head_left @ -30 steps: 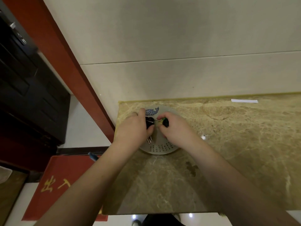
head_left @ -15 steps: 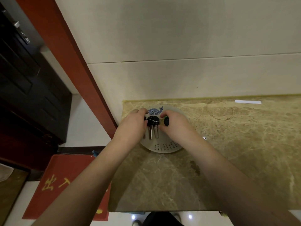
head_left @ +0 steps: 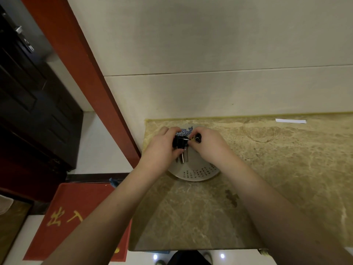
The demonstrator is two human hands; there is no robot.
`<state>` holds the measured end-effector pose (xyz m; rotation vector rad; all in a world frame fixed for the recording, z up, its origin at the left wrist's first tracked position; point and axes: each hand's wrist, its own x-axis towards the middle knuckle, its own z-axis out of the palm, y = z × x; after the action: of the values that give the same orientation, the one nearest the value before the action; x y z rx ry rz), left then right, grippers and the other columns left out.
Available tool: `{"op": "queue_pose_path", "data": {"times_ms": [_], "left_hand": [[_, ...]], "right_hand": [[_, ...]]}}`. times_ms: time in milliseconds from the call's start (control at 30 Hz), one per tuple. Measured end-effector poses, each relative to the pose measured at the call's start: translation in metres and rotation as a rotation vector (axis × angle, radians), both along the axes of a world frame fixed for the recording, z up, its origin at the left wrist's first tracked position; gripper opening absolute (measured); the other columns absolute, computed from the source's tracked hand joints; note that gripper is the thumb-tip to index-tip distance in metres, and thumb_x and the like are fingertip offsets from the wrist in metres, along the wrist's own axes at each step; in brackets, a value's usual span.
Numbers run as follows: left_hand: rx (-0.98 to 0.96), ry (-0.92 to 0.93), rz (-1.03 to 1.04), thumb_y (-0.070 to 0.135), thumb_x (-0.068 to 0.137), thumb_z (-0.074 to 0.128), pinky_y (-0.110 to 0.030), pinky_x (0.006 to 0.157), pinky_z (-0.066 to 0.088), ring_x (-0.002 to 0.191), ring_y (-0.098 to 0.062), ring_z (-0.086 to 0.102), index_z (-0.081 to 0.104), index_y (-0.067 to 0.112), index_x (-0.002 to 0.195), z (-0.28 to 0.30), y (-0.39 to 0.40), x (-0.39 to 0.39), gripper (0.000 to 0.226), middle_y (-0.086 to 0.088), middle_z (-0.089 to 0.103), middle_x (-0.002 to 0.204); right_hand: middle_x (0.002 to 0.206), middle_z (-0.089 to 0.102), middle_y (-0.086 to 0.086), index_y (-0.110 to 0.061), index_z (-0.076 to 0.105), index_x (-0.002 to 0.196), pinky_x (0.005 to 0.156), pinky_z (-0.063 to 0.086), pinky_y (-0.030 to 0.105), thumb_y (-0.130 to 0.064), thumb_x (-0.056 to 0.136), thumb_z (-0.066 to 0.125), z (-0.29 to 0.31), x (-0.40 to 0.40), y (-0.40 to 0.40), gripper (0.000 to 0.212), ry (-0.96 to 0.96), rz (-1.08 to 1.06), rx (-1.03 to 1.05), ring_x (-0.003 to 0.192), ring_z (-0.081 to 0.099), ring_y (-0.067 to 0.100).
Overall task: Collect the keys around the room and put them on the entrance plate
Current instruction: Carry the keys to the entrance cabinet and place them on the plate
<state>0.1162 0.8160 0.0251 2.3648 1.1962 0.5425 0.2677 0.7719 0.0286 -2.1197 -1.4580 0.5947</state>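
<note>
While both bare forearms reach forward over a marble countertop (head_left: 200, 217), the head camera shows the two hands meeting above a round white plate (head_left: 194, 172) that sits at the counter's far left corner, close to the wall. The left hand (head_left: 162, 148) pinches a bunch of keys (head_left: 181, 150) by their black heads, and the silver blades hang down over the plate's middle; whether their tips touch the plate is hard to tell. The right hand (head_left: 210, 146) closes on a small dark and green fob (head_left: 197, 139), joined to the bunch by a thin metal ring between the two hands. A blue fish design (head_left: 185, 131) shows on the plate's far rim, and rows of small dark characters run along its near rim. Left of the counter stands a red door frame (head_left: 86, 73), with a dark door (head_left: 28, 102) beyond it and a red mat (head_left: 76, 217) with yellow characters on the floor. A white paper strip (head_left: 290, 121) lies on the counter's far right.
</note>
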Motion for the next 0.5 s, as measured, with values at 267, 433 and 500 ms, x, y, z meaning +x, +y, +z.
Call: {"op": "queue_pose_path", "data": {"times_ms": [267,433,500], "left_hand": [[-0.056,0.057,-0.021,0.029,0.08,0.079,-0.028,0.083,0.045,0.093,-0.02,0.059,0.05,0.021,0.137,0.003,0.006,-0.002,0.065,-0.002,0.056,0.117],[-0.022,-0.134,0.047,0.03,0.096,0.059,-0.017,0.066,0.042,0.075,-0.005,0.057,0.058,0.022,0.125,0.007,0.005,-0.003,0.031,0.005,0.059,0.098],[-0.091,-0.19,0.075,0.031,0.098,0.055,-0.01,0.059,0.039,0.074,0.0,0.059,0.06,0.025,0.121,0.009,0.003,-0.002,0.024,0.01,0.061,0.09]], "right_hand": [[0.087,0.067,0.006,-0.018,0.059,0.123,0.05,0.039,0.026,-0.016,0.097,0.048,0.01,0.002,-0.006,0.029,0.808,-0.172,-0.013,0.063,0.059,0.012],[0.115,0.066,0.017,-0.01,0.056,0.127,0.05,0.046,0.023,0.0,0.098,0.038,0.022,-0.003,-0.009,0.036,1.196,-0.214,0.02,0.077,0.071,0.015],[0.118,0.066,0.016,-0.013,0.053,0.131,0.053,0.048,0.023,-0.001,0.099,0.039,0.022,-0.005,-0.009,0.037,1.198,-0.18,0.029,0.085,0.071,0.019]]}}
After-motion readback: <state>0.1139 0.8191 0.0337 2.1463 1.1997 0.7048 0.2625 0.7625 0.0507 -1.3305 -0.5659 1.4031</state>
